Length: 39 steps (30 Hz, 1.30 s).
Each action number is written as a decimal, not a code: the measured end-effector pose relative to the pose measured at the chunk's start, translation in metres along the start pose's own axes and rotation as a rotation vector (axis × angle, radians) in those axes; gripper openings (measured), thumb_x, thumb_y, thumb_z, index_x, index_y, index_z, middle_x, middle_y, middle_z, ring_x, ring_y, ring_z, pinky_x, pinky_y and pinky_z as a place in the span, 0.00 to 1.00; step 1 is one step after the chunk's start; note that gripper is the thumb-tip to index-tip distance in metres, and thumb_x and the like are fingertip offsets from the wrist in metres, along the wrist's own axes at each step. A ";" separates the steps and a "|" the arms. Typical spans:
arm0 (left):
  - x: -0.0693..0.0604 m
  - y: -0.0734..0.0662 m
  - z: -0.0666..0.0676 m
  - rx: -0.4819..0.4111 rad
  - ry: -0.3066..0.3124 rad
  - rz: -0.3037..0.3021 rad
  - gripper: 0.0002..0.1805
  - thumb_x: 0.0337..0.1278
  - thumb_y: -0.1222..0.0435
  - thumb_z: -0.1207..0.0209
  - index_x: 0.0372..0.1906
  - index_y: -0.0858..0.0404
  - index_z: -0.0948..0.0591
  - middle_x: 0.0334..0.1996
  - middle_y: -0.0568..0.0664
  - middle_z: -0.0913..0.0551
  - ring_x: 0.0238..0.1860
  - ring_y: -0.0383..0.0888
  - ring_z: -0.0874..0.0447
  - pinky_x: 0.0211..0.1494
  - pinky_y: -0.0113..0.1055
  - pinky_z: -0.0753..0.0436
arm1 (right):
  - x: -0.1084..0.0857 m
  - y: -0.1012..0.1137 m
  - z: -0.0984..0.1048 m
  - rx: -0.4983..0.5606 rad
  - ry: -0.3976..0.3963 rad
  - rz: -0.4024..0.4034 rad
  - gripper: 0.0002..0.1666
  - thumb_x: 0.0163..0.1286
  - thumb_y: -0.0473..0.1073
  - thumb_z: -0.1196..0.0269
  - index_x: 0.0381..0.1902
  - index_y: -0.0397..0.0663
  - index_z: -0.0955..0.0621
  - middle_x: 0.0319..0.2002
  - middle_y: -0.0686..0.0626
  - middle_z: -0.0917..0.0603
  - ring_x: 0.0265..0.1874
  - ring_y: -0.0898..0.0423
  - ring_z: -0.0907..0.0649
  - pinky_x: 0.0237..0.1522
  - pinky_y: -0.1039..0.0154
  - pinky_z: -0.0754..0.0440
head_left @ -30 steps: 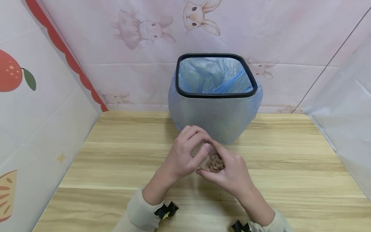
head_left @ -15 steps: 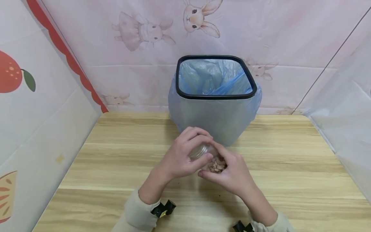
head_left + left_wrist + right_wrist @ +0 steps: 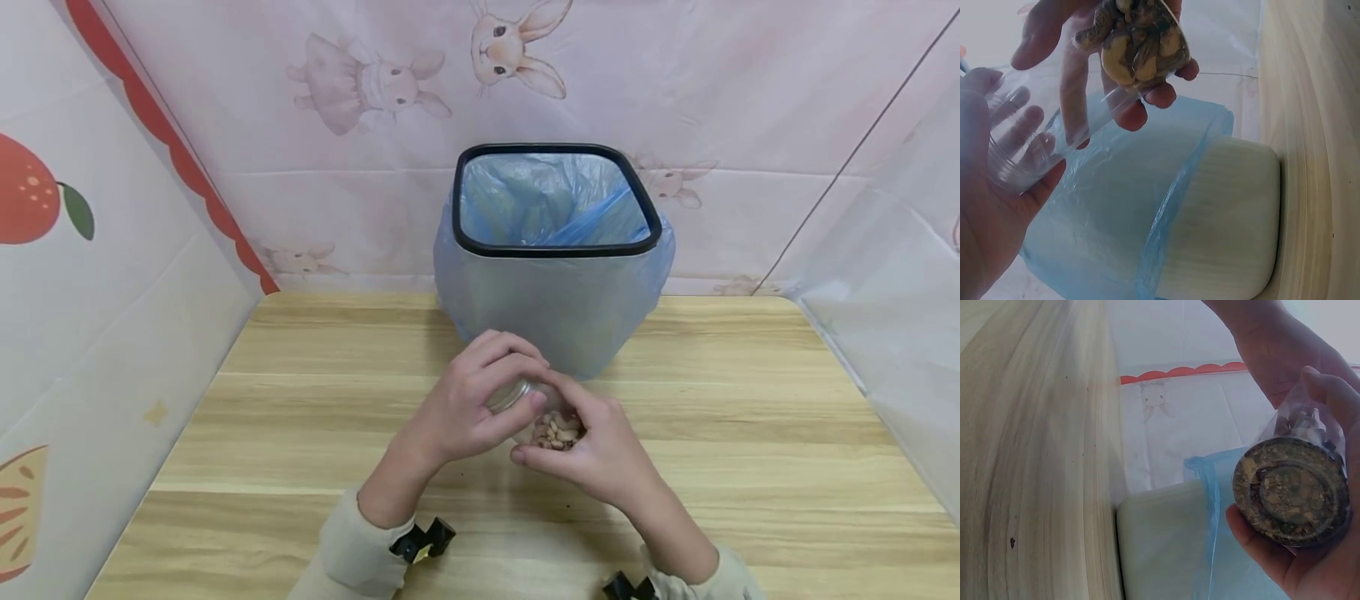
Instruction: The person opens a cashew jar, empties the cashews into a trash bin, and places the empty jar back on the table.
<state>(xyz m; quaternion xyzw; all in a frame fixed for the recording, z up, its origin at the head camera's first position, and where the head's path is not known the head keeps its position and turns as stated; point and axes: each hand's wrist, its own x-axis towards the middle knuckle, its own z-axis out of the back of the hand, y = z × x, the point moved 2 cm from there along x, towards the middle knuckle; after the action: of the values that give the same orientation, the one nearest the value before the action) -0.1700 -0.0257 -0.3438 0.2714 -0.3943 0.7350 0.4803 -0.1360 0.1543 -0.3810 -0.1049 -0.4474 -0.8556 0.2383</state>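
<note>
A clear jar (image 3: 1047, 140) lies tilted between both hands above the table, in front of the bin. Its threaded neck end is gripped by the left hand (image 3: 476, 408), fingers over the top and thumb along the near side. Around the base end curls the right hand (image 3: 600, 442). Pale brown nut-like pieces (image 3: 557, 430) lie inside at the right-hand end; the left wrist view shows them close up (image 3: 1141, 50). The jar's round base (image 3: 1294, 490), with brown bits against it, faces the right wrist camera. Whether a lid is on cannot be told.
A pale bin with a black rim (image 3: 558, 251) and a blue bag liner (image 3: 555, 200) stands behind the hands, by the printed back wall. Small dark specks lie on the wooden table (image 3: 300, 467). Black wrist devices (image 3: 423, 540) sit at the sleeves.
Compared with a second ago, the hands and jar have shifted slightly toward the body, and the pieces inside lie differently. More of the jar's neck shows beside the left thumb.
</note>
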 end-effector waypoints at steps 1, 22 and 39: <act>0.000 0.000 -0.001 0.006 -0.005 0.002 0.08 0.66 0.61 0.42 0.41 0.57 0.15 0.43 0.44 0.18 0.46 0.41 0.23 0.52 0.32 0.25 | 0.000 -0.001 0.000 -0.008 -0.004 0.006 0.44 0.49 0.61 0.22 0.66 0.74 0.25 0.23 0.57 0.32 0.23 0.63 0.33 0.25 0.67 0.32; -0.001 -0.002 -0.006 0.125 -0.012 0.194 0.16 0.74 0.54 0.53 0.40 0.54 0.16 0.41 0.42 0.20 0.44 0.41 0.25 0.50 0.33 0.26 | 0.001 0.001 -0.007 -0.266 -0.150 0.103 0.50 0.48 0.65 0.23 0.67 0.55 0.24 0.51 0.52 0.13 0.39 0.58 0.13 0.35 0.59 0.16; -0.001 -0.001 0.005 -0.068 0.003 0.023 0.13 0.69 0.54 0.44 0.45 0.57 0.16 0.45 0.45 0.17 0.50 0.41 0.22 0.56 0.34 0.23 | -0.001 -0.002 0.001 0.182 0.099 -0.046 0.45 0.50 0.54 0.20 0.66 0.71 0.26 0.41 0.60 0.16 0.35 0.59 0.19 0.36 0.65 0.19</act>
<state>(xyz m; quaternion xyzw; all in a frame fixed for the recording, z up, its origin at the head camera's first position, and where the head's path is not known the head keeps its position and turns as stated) -0.1689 -0.0304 -0.3413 0.2493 -0.4215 0.7270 0.4813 -0.1362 0.1568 -0.3826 -0.0300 -0.5133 -0.8208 0.2489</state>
